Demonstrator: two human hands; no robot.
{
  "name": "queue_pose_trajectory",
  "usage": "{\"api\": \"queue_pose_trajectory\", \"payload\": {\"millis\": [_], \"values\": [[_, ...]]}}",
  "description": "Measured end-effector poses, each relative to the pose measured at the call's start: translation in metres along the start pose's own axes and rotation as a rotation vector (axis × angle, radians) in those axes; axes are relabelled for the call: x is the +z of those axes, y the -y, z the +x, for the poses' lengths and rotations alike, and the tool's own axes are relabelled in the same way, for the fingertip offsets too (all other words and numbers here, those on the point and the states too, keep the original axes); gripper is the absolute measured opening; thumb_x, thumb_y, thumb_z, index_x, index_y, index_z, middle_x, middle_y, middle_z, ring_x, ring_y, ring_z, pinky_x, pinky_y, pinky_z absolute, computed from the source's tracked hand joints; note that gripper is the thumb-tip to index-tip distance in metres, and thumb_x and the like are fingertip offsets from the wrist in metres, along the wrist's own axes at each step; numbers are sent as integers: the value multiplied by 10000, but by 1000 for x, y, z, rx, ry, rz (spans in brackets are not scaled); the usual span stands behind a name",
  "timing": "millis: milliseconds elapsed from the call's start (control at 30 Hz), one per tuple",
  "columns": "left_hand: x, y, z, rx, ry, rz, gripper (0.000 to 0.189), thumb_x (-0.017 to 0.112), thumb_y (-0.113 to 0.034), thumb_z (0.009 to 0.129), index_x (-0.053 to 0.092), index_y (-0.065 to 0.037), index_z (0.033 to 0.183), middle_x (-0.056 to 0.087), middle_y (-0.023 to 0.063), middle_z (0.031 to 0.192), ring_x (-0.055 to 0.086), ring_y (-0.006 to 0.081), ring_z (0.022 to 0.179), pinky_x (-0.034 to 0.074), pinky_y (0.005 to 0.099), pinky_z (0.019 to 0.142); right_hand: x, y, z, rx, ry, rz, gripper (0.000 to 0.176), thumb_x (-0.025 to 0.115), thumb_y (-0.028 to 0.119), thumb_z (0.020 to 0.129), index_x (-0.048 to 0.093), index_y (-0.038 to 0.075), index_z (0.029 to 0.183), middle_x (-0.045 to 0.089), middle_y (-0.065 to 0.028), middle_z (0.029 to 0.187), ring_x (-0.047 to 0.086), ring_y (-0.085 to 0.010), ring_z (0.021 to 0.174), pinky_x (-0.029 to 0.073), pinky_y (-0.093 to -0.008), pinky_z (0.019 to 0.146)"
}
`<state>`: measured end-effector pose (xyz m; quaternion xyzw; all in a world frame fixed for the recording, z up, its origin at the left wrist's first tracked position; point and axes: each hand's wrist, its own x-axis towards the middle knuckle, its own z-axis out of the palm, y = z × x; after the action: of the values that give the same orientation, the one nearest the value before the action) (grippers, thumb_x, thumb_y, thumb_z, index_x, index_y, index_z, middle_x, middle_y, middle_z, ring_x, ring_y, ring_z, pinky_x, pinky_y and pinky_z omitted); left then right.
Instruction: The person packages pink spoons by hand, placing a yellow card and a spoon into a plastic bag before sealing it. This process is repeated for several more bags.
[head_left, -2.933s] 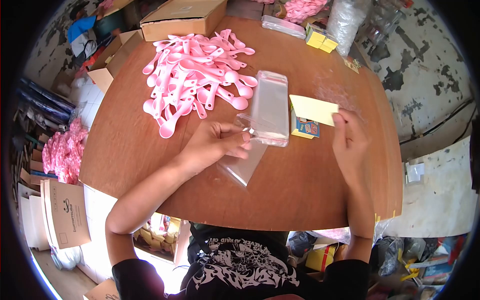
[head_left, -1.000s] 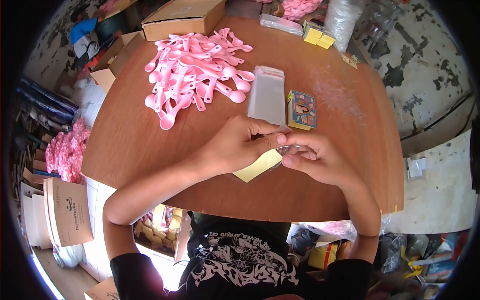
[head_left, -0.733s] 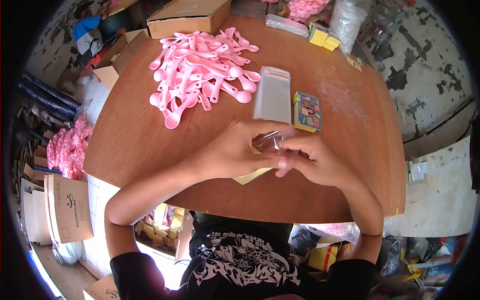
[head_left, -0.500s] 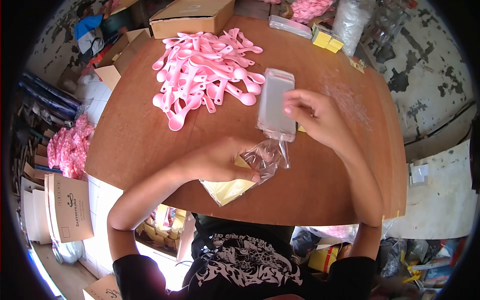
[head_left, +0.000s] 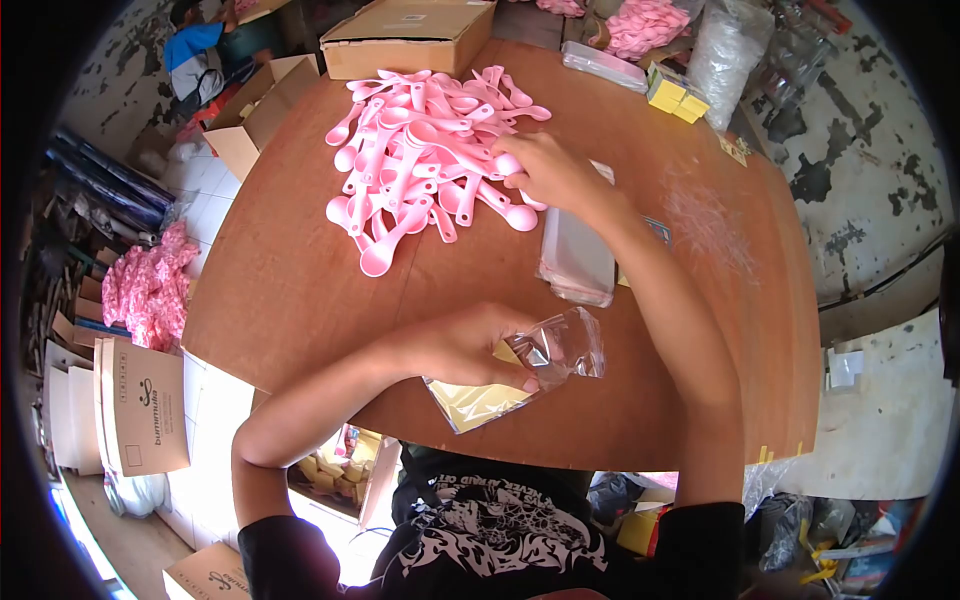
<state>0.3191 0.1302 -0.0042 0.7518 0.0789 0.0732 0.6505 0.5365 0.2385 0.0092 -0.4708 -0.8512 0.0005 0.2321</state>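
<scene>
The left hand (head_left: 462, 347) is holding a clear bag (head_left: 578, 343) with yellow card (head_left: 480, 404) inside. Beyond it, the right hand (head_left: 549, 172) is touching a pink spoon (head_left: 508, 164), grip unclear.

hands (head_left: 455, 345): 2 | held bag (head_left: 575, 342): 1 | card (head_left: 480, 402): 1 | spoon pile (head_left: 400, 160): 1

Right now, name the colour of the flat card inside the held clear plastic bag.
Pale yellow; the flat card shows best in the head view.

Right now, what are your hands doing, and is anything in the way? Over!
Left hand holding bag, yellow card inside. Right hand at spoons. Right arm partly hiding bag stack; no blockage seen.
</scene>
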Motion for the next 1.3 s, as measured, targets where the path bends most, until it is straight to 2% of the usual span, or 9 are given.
{"api": "queue_pose_trajectory", "payload": {"millis": [167, 267, 500, 700, 733, 833, 1000, 1100, 1300], "values": [[0, 0, -2, -16, -2, -6, 391, 757, -149, 843, 631, -8, 1186, 681, 58, 1056, 609, 118, 977, 473, 297, 891, -29, 20, -19, 10, 90, -139, 370, 728, 98, 725, 632, 56, 1080, 686, -176, 906, 661, -358, 862, 522, -437, 754], [0, -2, -3, -8, 4, -27, 376, 753, -145, 844, 637, -15, 1177, 690, 59, 1030, 616, 115, 958, 481, 299, 871, -57, 43, -61, 192, 100, -7, 345, 759, 119, 700, 639, 46, 1015, 676, -171, 860, 653, -351, 816, 516, -419, 728], [-3, -11, -6, 45, 214, 27, 369, 746, -128, 843, 638, -30, 1182, 704, 59, 985, 639, 112, 888, 499, 283, 822, -90, 104, -164, 298, 286, 60, 297, 781, 175, 712, 617, 61, 932, 653, -125, 802, 635, -334, 743, 493, -429, 663], [-5, -9, -8, 20, 16, -49, 397, 750, -129, 851, 619, -41, 1216, 691, 29, 975, 623, 67, 858, 494, 242, 745, -87, 112, -175, 334, 251, -69, 235, 739, 206, 770, 597, 75, 906, 633, -116, 777, 635, -324, 735, 497, -443, 643], [-5, -14, -7, -45, -17, -90, 340, 733, -96, 849, 639, -30, 1169, 680, 28, 1004, 601, 94, 923, 486, 285, 857, -82, 114, -173, 337, 211, -32, 204, 719, 182, 781, 593, 72, 898, 633, -115, 787, 638, -318, 740, 500, -436, 638], [-5, -18, -6, -96, -78, -45, 339, 729, -97, 853, 635, -23, 1170, 680, 28, 1011, 599, 89, 927, 485, 282, 860, -53, 111, -169, 248, 168, -78, 158, 670, 110, 793, 608, 61, 930, 649, -123, 834, 648, -316, 765, 509, -426, 639], [-7, -23, -8, -115, -149, -11, 360, 737, -101, 847, 627, -23, 1180, 681, 40, 1036, 599, 92, 945, 480, 284, 869, -47, 114, -157, 199, 65, 23, 266, 658, 11, 762, 627, 45, 1024, 664, -152, 904, 652, -322, 777, 522, -413, 658], [-8, -19, -9, -112, -222, -4, 371, 741, -101, 842, 623, -17, 1184, 678, 50, 1065, 600, 100, 964, 478, 288, 876, -61, 100, -159, 377, 142, 308, 283, 689, 13, 788, 595, 19, 1055, 658, -128, 906, 660, -242, 746, 527, -364, 656], [-6, -8, -5, -43, -340, 37, 389, 745, -98, 851, 607, -11, 1204, 681, 27, 968, 614, 63, 830, 503, 234, 726, -96, 100, -155, 417, -486, 777, 299, 664, -7, 881, 511, -3, 1137, 632, -66, 917, 636, -113, 832, 537, -286, 738]]}}
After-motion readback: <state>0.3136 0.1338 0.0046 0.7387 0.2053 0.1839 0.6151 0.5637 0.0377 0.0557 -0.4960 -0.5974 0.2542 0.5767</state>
